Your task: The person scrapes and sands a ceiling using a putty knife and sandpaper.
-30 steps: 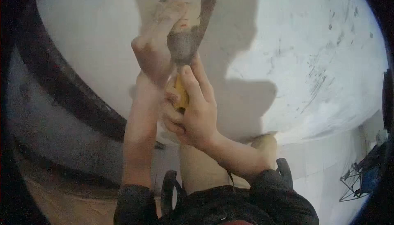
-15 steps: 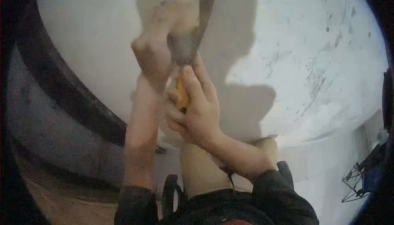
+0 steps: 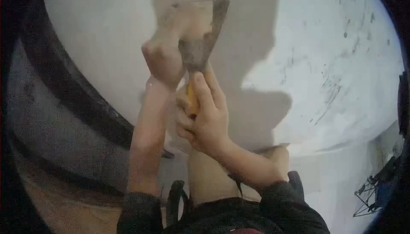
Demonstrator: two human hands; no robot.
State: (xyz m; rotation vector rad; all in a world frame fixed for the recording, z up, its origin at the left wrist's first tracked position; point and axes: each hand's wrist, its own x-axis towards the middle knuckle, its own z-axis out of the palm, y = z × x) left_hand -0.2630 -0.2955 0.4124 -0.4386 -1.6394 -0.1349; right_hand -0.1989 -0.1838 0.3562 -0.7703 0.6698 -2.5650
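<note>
My right hand [image 3: 209,121] is wrapped round the yellow handle of a putty knife [image 3: 196,55], its thumb stretched along the handle towards the blade. The wide grey blade points up and away from me and flares towards its far edge. Across the left part of the blade lies my left hand [image 3: 164,59], closed with its wrist bent; its fingers are blurred, and I cannot tell what they hold. A pale cream patch [image 3: 206,14] shows on the blade beside those fingers.
Before me spreads a large white surface [image 3: 307,67] with dark smears at the right, and my shadow falls across it. A dark curved band [image 3: 77,80] borders it at the left. A dark wire-like frame [image 3: 369,195] stands at the lower right.
Both hands and the putty knife sit slightly lower and further right in view, as does the background. More of the grey blade shows beside my left hand. My right-hand grip is unchanged.
</note>
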